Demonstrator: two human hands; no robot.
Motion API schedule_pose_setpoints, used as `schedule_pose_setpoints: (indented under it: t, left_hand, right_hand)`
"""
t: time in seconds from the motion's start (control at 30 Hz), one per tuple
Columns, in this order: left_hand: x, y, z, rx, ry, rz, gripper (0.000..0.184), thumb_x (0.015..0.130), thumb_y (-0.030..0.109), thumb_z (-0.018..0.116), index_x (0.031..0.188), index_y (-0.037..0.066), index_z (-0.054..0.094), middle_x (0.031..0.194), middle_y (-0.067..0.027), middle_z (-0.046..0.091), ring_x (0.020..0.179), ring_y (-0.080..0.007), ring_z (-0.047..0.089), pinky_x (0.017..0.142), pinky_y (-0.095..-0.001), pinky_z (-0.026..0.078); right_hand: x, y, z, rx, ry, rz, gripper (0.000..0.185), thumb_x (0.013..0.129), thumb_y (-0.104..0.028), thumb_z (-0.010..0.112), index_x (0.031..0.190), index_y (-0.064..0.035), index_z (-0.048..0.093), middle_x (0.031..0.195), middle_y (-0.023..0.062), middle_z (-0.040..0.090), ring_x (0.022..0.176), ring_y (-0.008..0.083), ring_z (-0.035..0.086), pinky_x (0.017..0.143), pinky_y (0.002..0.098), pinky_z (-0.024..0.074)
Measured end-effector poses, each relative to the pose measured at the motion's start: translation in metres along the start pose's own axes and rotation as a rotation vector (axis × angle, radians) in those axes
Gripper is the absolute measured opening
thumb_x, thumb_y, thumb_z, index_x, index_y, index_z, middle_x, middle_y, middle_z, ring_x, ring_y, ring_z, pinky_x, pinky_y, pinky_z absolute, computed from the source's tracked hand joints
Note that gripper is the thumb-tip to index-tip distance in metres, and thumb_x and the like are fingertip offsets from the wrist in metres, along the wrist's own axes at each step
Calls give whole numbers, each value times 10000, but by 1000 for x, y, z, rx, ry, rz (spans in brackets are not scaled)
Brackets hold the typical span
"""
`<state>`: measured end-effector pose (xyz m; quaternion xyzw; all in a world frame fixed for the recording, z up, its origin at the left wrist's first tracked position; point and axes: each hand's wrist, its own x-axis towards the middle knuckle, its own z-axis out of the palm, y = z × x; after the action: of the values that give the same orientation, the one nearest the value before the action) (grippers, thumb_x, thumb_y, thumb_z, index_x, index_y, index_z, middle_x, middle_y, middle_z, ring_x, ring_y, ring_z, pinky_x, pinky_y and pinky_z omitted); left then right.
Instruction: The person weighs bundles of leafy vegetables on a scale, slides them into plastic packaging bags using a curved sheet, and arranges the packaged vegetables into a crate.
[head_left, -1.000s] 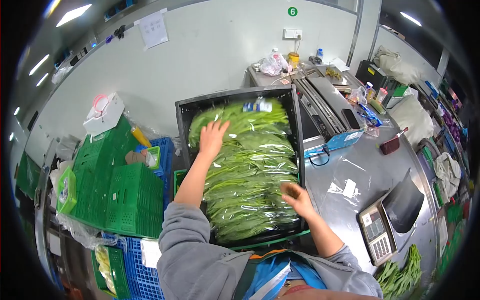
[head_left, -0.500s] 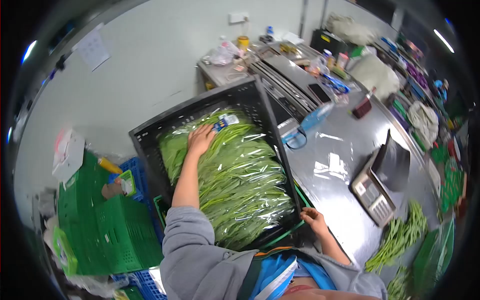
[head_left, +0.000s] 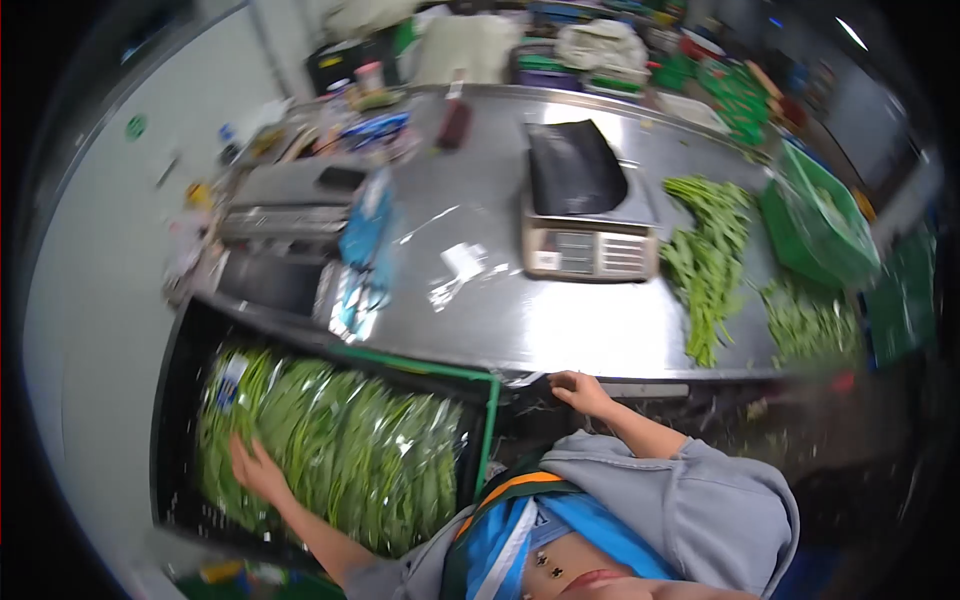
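A black crate (head_left: 172, 430) stands at the lower left, filled with clear bags of leafy greens (head_left: 335, 440) lying side by side. My left hand (head_left: 262, 472) lies over the bags at the crate's left end, fingers spread and holding nothing. Near its fingertips, a bag carries a blue and white label (head_left: 232, 375). By the front edge of the steel table (head_left: 460, 330), my right hand (head_left: 582, 393) has its fingers loosely bent and apart, with nothing clear in them. A bit of clear plastic film (head_left: 525, 379) lies close to those fingertips; whether they touch is unclear.
A scale (head_left: 590, 250) with a black sheet (head_left: 575, 168) on its pan stands on the table. Loose greens (head_left: 708, 265) lie right of it, beside a green basket (head_left: 815, 225). A sealing machine (head_left: 285, 220) and blue plastic (head_left: 367, 225) are at the left.
My view has swung to the right, so the crate now appears lower left and the scale near the middle. My left hand remains over the bags; my right is now by the table edge.
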<state>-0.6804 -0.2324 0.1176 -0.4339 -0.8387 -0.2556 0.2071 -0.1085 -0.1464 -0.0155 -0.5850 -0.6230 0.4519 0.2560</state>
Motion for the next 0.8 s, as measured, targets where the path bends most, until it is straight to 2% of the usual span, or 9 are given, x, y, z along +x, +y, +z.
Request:
schedule_pose_setpoints:
  t: [0.03, 0.1, 0.2, 0.3, 0.37, 0.53, 0.6, 0.67, 0.8]
  left_hand:
    - [-18, 8, 6, 63, 57, 50, 399, 918, 256, 500, 1238, 17, 509, 1278, -174, 500, 1164, -322, 478, 1019, -419, 288]
    - [-54, 35, 22, -271, 261, 5, 330, 910, 155, 525, 1206, 11, 535, 1224, -163, 542, 1099, -299, 525, 942, -395, 400]
    - [-91, 146, 34, -578, 265, -62, 236, 902, 77, 518, 1112, -10, 582, 1110, -147, 595, 1019, -248, 558, 866, -345, 453]
    - [-117, 280, 52, -1061, -324, -137, 158, 885, 11, 492, 988, -8, 612, 979, -90, 614, 894, -164, 563, 806, -284, 452]
    - [-149, 364, 67, -1110, -610, 41, 129, 864, 46, 541, 947, 15, 635, 898, -46, 638, 812, -131, 573, 753, -257, 454]
    - [-263, 537, 120, -1185, -1542, 148, 262, 866, 110, 571, 1080, -39, 596, 1018, -124, 646, 983, -184, 599, 855, -271, 460]
    - [-308, 590, 139, -1198, -1792, 122, 313, 867, 127, 571, 1134, -35, 562, 1058, -117, 634, 971, -174, 606, 858, -279, 462]
    - [-341, 631, 150, -1082, -1917, 231, 364, 869, 161, 578, 1176, -31, 537, 1066, -125, 631, 985, -168, 596, 875, -270, 450]
    - [-376, 672, 167, -1011, -2051, 123, 380, 871, 197, 584, 1182, -17, 542, 1093, -117, 623, 1000, -164, 585, 888, -270, 439]
  right_hand:
    - [-3, 4, -20, 9, 80, 58, 331, 811, -145, 633, 1117, -28, 588, 987, 108, 655, 896, 198, 621, 803, 312, 483]
    - [-5, 30, -60, -5, 301, 153, 335, 804, -119, 631, 1113, 0, 580, 939, 112, 655, 772, 174, 622, 715, 311, 502]
    - [-13, 103, -129, -104, 772, 117, 395, 752, -54, 678, 1131, -46, 569, 1007, 116, 622, 952, 218, 592, 774, 329, 473]
    - [-33, 154, -214, -76, 1153, 54, 446, 736, -50, 673, 1160, -39, 536, 1042, 121, 609, 976, 237, 583, 831, 345, 456]
    - [-48, 187, -263, -3, 1238, 264, 464, 737, -98, 647, 1174, -15, 518, 1091, 171, 576, 1019, 270, 558, 898, 351, 430]
    - [-64, 248, -342, -204, 1109, 375, 482, 750, -199, 664, 1164, 5, 523, 1123, 204, 566, 1061, 317, 540, 912, 386, 422]
    - [-59, 240, -359, -249, 772, 531, 495, 758, -279, 670, 1158, -18, 541, 1072, 195, 600, 997, 320, 578, 852, 393, 456]
    - [-55, 214, -363, -416, 592, 610, 419, 765, -276, 659, 1114, -58, 582, 916, 165, 653, 867, 331, 618, 784, 403, 477]
    - [-67, 217, -371, -387, 573, 523, 296, 768, -223, 639, 1029, -84, 641, 883, 131, 671, 851, 308, 626, 757, 389, 487]
